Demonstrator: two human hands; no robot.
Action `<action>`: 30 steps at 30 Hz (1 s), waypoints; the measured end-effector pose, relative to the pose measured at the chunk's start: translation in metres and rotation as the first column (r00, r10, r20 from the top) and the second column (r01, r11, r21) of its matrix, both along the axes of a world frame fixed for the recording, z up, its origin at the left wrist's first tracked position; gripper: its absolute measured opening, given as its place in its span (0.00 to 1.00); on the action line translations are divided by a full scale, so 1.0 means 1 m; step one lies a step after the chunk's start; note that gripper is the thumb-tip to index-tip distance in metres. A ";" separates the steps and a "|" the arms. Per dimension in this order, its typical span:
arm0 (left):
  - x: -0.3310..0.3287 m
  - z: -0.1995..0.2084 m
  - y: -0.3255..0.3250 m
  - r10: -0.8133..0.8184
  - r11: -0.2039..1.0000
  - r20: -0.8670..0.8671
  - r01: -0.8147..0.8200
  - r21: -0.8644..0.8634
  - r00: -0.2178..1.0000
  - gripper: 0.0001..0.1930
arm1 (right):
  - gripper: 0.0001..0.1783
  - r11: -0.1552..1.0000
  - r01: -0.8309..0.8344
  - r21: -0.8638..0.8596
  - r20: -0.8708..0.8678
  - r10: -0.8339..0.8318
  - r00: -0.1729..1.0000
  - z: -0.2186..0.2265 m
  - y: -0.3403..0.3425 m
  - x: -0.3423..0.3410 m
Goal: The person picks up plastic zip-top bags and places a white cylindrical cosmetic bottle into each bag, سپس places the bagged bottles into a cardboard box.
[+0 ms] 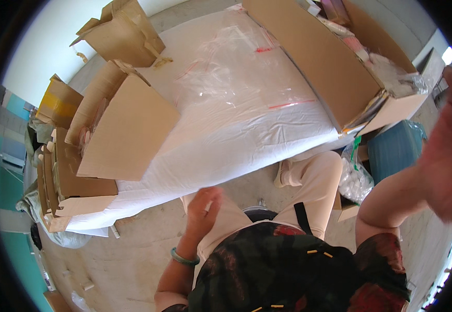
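My left hand (205, 210), with a green bangle (184, 258) on its wrist, is held above my left thigh near the table's front edge. Its fingers curl in loosely and nothing shows in them. Raised close to the camera at the right rim is my right hand (447, 177), blurred and partly cut off, so its fingers cannot be made out well. Beyond my left hand, a white-covered table (200, 161) carries several clear plastic bags (231, 67) with red seal strips, lying flat and overlapping. Neither hand touches them.
An open carton (127, 125) stands at the table's left, with another box (124, 34) behind it. A long carton (319, 62) holding packed goods lines the right side. Below it are a blue bin (397, 148) and a bag of white items (355, 179).
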State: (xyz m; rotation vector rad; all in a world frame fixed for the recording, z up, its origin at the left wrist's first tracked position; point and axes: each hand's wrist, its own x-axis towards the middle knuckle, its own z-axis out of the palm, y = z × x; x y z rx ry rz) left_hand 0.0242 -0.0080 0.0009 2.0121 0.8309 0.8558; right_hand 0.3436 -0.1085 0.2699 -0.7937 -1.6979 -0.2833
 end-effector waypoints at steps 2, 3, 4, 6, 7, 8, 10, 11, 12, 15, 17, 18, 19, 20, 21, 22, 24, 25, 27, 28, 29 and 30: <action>0.010 0.018 0.021 0.080 0.995 0.072 -0.084 0.046 0.994 0.09 | 0.14 0.993 0.085 -0.080 -0.033 -0.088 0.996 -0.014 0.030 0.003; 0.017 0.024 0.034 0.115 0.990 0.098 -0.122 0.074 0.988 0.10 | 0.14 0.979 0.132 -0.159 -0.044 -0.140 0.989 -0.025 0.049 0.005; 0.020 0.026 0.047 0.154 0.979 0.112 -0.167 0.119 0.982 0.10 | 0.14 0.958 0.141 -0.249 -0.049 -0.158 0.986 -0.044 0.076 0.005; 0.030 0.024 0.073 0.176 0.973 0.192 -0.201 0.116 0.965 0.09 | 0.14 0.885 0.129 -0.448 -0.046 -0.167 0.985 -0.086 0.124 0.002; 0.037 0.021 0.084 0.191 0.974 0.240 -0.215 0.078 0.952 0.09 | 0.14 0.830 0.116 -0.545 -0.044 -0.167 0.985 -0.112 0.147 0.002; 0.042 0.018 0.092 0.210 0.973 0.272 -0.227 0.032 0.939 0.08 | 0.13 0.808 0.172 -0.563 0.048 -0.176 0.983 -0.142 0.172 0.003; 0.047 0.005 0.106 0.260 0.965 0.328 -0.253 -0.065 0.908 0.08 | 0.12 0.759 0.224 -0.611 0.149 -0.169 0.974 -0.196 0.210 -0.004; 0.044 -0.008 0.110 0.292 0.956 0.316 -0.273 -0.105 0.902 0.08 | 0.13 0.733 0.217 -0.645 0.157 -0.151 0.976 -0.213 0.224 -0.013; 0.039 -0.025 0.113 0.328 0.944 0.303 -0.296 -0.146 0.895 0.08 | 0.13 0.715 0.218 -0.664 0.167 -0.143 0.976 -0.223 0.234 -0.023; 0.046 -0.027 0.114 0.324 0.944 0.323 -0.282 -0.172 0.889 0.07 | 0.14 0.693 0.238 -0.681 0.159 -0.177 0.971 -0.236 0.253 -0.026; 0.049 -0.030 0.117 0.284 0.958 0.281 -0.280 -0.057 0.917 0.07 | 0.14 0.729 0.216 -0.650 0.099 -0.200 0.975 -0.239 0.267 -0.017; 0.050 -0.027 0.116 0.285 0.958 0.281 -0.280 -0.057 0.917 0.06 | 0.14 0.766 0.147 -0.626 -0.029 -0.211 0.977 -0.233 0.268 -0.014; 0.046 -0.026 0.115 0.286 0.958 0.264 -0.280 -0.058 0.921 0.06 | 0.14 0.801 0.077 -0.594 -0.155 -0.207 0.966 -0.220 0.265 -0.013; 0.042 -0.025 0.114 0.283 0.959 0.247 -0.277 -0.060 0.927 0.07 | 0.14 0.833 0.013 -0.553 -0.280 -0.200 0.939 -0.206 0.261 -0.012; 0.040 -0.024 0.112 0.276 0.961 0.235 -0.269 -0.062 0.932 0.07 | 0.14 0.846 -0.073 -0.528 -0.409 -0.178 0.895 -0.190 0.251 -0.011; 0.039 -0.022 0.111 0.279 0.960 0.237 -0.271 -0.066 0.931 0.07 | 0.14 0.858 -0.150 -0.491 -0.529 -0.157 0.834 -0.173 0.236 -0.011; 0.041 -0.018 0.109 0.276 0.961 0.240 -0.267 -0.070 0.931 0.07 | 0.13 0.861 -0.280 -0.425 -0.687 -0.105 0.719 -0.165 0.212 -0.007; 0.040 -0.021 0.112 0.266 0.964 0.247 -0.252 -0.090 0.932 0.08 | 0.12 0.850 -0.340 -0.404 -0.731 -0.077 0.678 -0.165 0.201 -0.004; 0.036 -0.033 0.118 0.251 0.966 0.260 -0.223 -0.132 0.932 0.09 | 0.11 0.809 -0.471 -0.351 -0.827 -0.031 0.562 -0.170 0.177 -0.005; 0.038 -0.024 0.114 0.258 0.952 0.300 -0.190 -0.239 0.918 0.12 | 0.11 0.779 -0.540 -0.319 -0.874 -0.022 0.485 -0.177 0.165 -0.007; 0.040 -0.013 0.109 0.271 0.928 0.337 -0.151 -0.342 0.902 0.15 | 0.10 0.746 -0.604 -0.280 -0.914 -0.016 0.405 -0.183 0.153 -0.010; 0.039 -0.001 0.102 0.298 0.890 0.366 -0.118 -0.440 0.881 0.17 | 0.10 0.718 -0.650 -0.251 -0.939 -0.019 0.342 -0.183 0.142 -0.016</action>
